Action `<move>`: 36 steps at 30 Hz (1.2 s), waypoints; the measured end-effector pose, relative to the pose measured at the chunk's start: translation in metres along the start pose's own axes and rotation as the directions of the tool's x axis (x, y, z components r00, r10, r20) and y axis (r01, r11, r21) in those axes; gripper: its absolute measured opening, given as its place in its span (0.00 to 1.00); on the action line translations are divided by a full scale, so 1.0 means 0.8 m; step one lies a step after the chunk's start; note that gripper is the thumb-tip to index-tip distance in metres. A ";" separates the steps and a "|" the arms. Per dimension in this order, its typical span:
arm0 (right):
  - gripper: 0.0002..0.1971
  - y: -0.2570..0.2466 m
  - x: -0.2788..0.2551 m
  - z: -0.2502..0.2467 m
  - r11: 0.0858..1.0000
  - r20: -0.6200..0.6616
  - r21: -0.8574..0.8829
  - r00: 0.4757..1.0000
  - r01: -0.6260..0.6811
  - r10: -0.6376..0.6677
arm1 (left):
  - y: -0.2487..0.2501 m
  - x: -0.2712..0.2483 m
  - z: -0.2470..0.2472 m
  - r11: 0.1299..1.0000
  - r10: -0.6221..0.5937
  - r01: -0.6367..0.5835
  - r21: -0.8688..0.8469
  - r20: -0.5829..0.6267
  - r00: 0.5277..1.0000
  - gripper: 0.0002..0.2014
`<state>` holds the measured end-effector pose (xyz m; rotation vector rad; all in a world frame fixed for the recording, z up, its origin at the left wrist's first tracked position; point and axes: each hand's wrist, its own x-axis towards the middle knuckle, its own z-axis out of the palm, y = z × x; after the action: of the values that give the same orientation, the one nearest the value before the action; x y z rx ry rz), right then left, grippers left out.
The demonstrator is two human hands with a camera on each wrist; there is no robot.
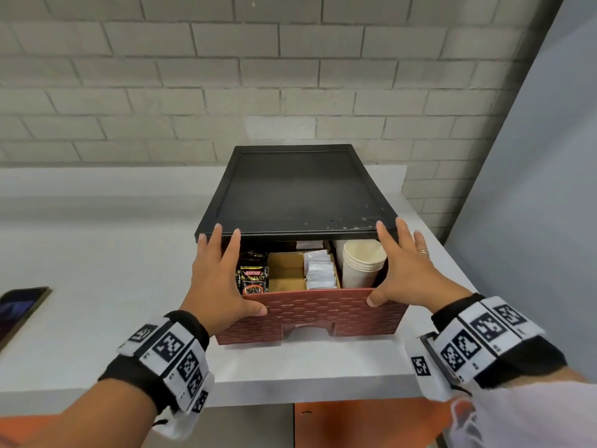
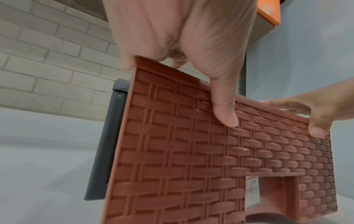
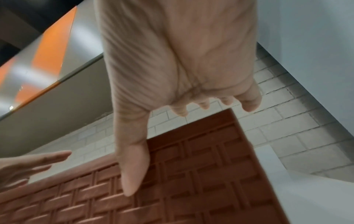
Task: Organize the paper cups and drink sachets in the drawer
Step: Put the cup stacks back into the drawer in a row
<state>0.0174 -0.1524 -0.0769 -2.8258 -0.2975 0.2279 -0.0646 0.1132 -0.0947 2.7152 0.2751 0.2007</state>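
Note:
A drawer unit with a black top (image 1: 300, 189) stands on the white counter, its red-brown woven drawer front (image 1: 323, 313) pulled partly out. Inside, black Kopiko sachets (image 1: 253, 274) stand at the left, white sachets (image 1: 319, 270) in a cardboard divider (image 1: 284, 270) in the middle, and a stack of paper cups (image 1: 361, 263) at the right. My left hand (image 1: 223, 273) lies with straight fingers over the drawer's left corner, thumb on the front panel (image 2: 191, 151). My right hand (image 1: 400, 273) mirrors it at the right corner, thumb pressing the panel (image 3: 201, 166).
A phone (image 1: 19, 308) lies at the counter's left edge. The white counter (image 1: 97, 253) stretches left of the unit. A brick wall (image 1: 290, 76) stands right behind, a grey wall (image 1: 533, 189) closes the right side. Orange cabinet fronts (image 1: 355, 421) sit below the counter edge.

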 end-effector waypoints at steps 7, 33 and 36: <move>0.64 0.011 0.034 0.020 0.999 -0.065 -0.027 0.997 0.047 -0.049 | 0.001 0.046 0.005 0.988 -0.042 0.040 0.148 0.013 0.999 0.64; 0.42 0.015 0.087 0.049 0.998 -0.417 -0.049 0.906 0.050 -0.066 | 0.004 0.110 0.033 0.950 -0.188 0.232 0.210 -0.210 0.960 0.58; 0.41 0.019 0.079 0.042 0.997 -0.336 -0.029 0.939 0.075 -0.081 | 0.001 0.107 0.031 0.965 -0.151 0.189 0.183 -0.202 0.968 0.58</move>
<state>0.0750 -0.1438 -0.1209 -2.7956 -0.3330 -0.2755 0.0231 0.1219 -0.1079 2.8544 0.6131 0.3975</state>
